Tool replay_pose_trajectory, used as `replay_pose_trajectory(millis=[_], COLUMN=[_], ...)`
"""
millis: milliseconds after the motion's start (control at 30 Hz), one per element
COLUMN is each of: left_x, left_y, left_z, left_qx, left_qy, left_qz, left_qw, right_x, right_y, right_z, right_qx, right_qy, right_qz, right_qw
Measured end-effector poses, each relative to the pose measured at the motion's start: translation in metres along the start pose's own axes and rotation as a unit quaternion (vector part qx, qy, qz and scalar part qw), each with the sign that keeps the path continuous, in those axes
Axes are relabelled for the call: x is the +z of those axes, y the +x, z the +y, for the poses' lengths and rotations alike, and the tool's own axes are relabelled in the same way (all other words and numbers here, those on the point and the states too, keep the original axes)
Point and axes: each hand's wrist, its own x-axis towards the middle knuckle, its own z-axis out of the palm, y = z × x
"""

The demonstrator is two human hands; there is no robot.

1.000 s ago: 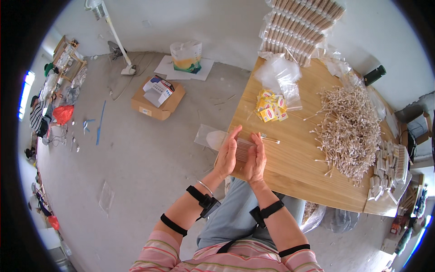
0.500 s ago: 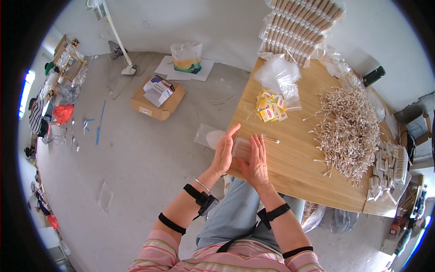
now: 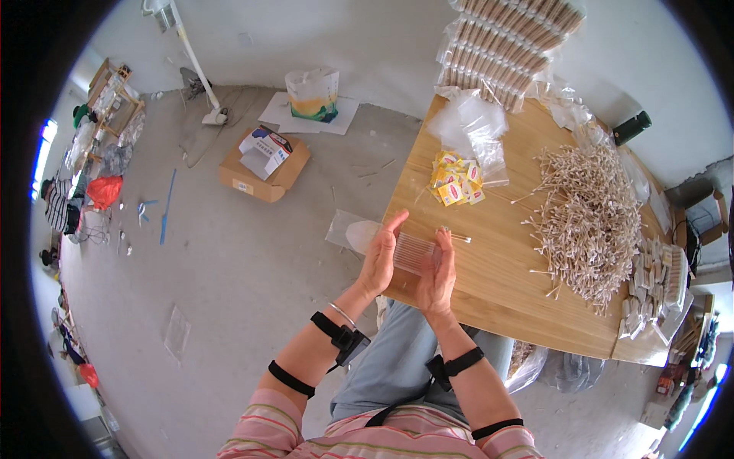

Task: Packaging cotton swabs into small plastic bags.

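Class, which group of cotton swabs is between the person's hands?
The small aligned bundle, touched at both sides; the jumbled heap and stacked packs lie untouched.

A pink striped shirt tops pale blue trousers, with black armbands (two bearing dark boxes).

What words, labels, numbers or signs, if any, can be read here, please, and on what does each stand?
None reads clearly enough to quote.
Square yellow-and-white packets with red marks: too small.
White sheet with dark print on the brown cardboard box: too small.
White rectangular label on that box: too small.
Pale row of thin swabs between the left hand and right hand: no lettering visible.
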Motion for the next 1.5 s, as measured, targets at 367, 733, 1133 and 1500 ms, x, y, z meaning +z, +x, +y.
replay_pose_trajectory(millis=[367,733,1133,1500], left_x=[0.0,0.001,0.003,0.0], left_y=[-0.001,0.0,0.0,0.0], left_z=[-0.002,-0.001,0.001,0.007], left_qx=[-0.024,-0.047,-0.013,-0.063], left_qy=[0.005,-0.022,0.062,0.01], left_qz=[0.009,-0.007,0.024,-0.021], left_qw=[1.0,0.999,0.998,0.998], right_x=[0.011,0.002,0.013,0.018], right_y=[0.006,-0.01,-0.014,-0.01], right_z=[-0.008,-0.023,-0.018,-0.024], right_qx=[0.067,-0.015,-0.027,0.006], right_qy=[0.055,-0.391,-0.396,-0.384], right_qz=[0.021,-0.185,-0.177,-0.145], right_qw=[0.996,0.902,0.9,0.912])
